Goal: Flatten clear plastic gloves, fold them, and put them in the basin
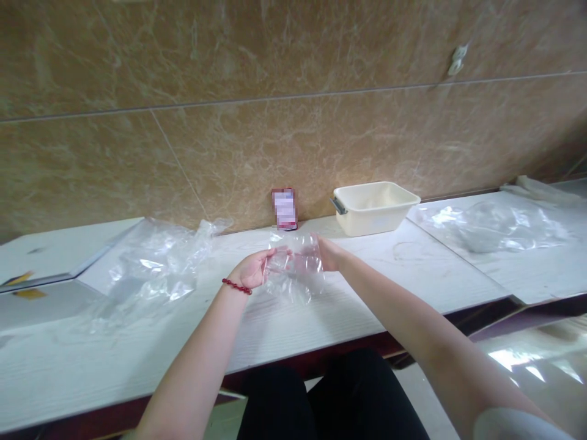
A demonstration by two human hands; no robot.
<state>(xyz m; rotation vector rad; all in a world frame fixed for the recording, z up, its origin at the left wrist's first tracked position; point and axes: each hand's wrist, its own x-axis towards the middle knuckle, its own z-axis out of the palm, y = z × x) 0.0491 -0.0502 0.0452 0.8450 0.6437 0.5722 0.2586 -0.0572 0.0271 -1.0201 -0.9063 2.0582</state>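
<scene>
A clear plastic bag (296, 278) is held up between my two hands, above the middle of the white table. My left hand (255, 269), with a red bead bracelet at the wrist, grips the bag's left side, its fingers closed on the film. At the bag's upper right edge, my right hand (327, 254) holds on, its fingers partly behind the clear plastic. Behind the bag a phone (285, 209) leans upright against the wall.
A cream plastic tub (376, 217) with a grey handle stands right of the phone. Crumpled clear bags (156, 263) lie at the left beside an opened white box (59, 263). More clear bags (499, 226) lie at the right. The white table's (293, 342) front edge borders my legs.
</scene>
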